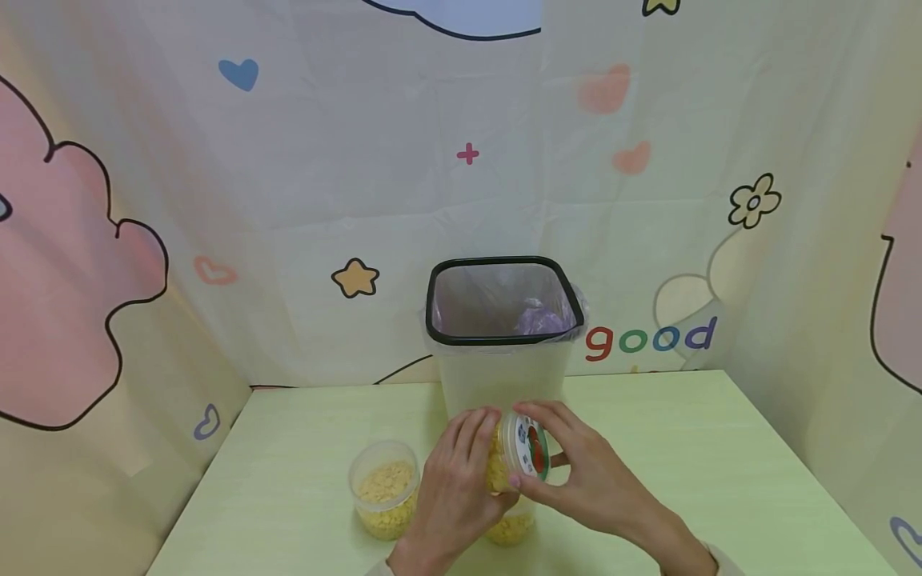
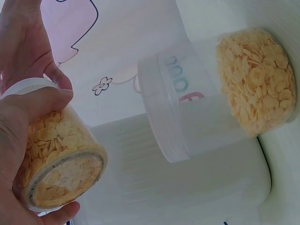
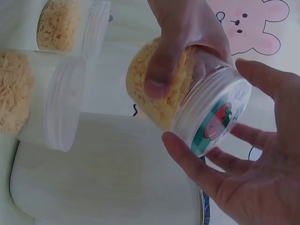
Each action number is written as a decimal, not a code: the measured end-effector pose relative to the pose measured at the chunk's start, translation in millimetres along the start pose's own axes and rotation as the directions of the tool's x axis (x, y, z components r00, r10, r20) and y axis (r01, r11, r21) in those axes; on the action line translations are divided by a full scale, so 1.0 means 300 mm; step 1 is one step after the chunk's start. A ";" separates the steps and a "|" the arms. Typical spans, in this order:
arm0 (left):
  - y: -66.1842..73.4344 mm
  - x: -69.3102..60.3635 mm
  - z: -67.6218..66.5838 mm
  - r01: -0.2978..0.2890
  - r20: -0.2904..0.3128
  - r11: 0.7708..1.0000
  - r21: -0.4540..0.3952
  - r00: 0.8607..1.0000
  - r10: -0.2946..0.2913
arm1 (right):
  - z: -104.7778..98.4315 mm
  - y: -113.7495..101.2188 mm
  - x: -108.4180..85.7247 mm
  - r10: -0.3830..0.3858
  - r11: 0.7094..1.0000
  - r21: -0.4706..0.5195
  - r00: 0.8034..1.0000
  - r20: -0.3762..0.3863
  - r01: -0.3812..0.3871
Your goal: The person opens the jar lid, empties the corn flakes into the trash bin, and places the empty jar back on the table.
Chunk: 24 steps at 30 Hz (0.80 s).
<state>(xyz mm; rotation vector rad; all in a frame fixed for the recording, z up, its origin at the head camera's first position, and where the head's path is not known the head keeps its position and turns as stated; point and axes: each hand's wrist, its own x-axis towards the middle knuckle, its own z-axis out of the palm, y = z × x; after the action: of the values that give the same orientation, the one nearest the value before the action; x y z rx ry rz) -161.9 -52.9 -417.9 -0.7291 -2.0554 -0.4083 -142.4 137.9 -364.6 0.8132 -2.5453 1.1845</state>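
Held jar (image 1: 499,468): lifted clear of the tabletop (image 1: 648,448) and tilted, lid end turned toward the right; held in front of the bin (image 1: 504,372), above the middle standing jar (image 1: 511,530).
Left hand (image 1: 454,488): fingers wrapped round the jar body; body grasped.
Right hand (image 1: 587,472): fingertips set on opposite sides of the lid edge; lid pinched, palm not touching.
Lid (image 3: 213,115): seated on the held jar's mouth; printed with a red fruit and a green band.
Flakes (image 2: 51,129): pale yellow, packed in the held jar; the two standing jars filled only partway.
Left standing jar (image 1: 384,492): upright on the tabletop, just left of the left hand, not gripped.
Middle standing jar: upright, partly hidden under the hands, not gripped.
Standing jar tops: no printed label seen; clear lid or bare rim cannot be told for sure through the translucent plastic.
Bin: stood behind the jars, black-rimmed, lined; not handled.
Done: held jar raised, lid in place, both ends secured by the fingers.
Left: lid work judged unfinished, as the edge is pinched; tightening or loosening not shown. Held jar not yet set down.
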 end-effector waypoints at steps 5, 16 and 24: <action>0.000 -0.002 -0.001 0.005 0.010 1.000 -0.006 1.000 -0.005 | -0.017 0.014 -0.001 -0.114 0.986 -0.120 0.992 0.045 0.119; 0.002 -0.003 -0.005 0.004 0.006 1.000 -0.010 1.000 -0.004 | -0.032 0.033 -0.009 -0.309 0.921 -0.209 0.943 0.127 0.330; 0.002 -0.004 -0.005 0.003 0.002 1.000 -0.010 1.000 -0.003 | -0.031 0.032 -0.014 -0.333 0.909 -0.222 0.935 0.122 0.353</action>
<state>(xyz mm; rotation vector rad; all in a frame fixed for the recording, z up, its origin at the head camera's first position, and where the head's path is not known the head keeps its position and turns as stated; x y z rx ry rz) -160.1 -53.6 -417.9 -0.7329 -2.0577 -0.4205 -144.6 151.6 -366.6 1.2046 -2.4062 0.7300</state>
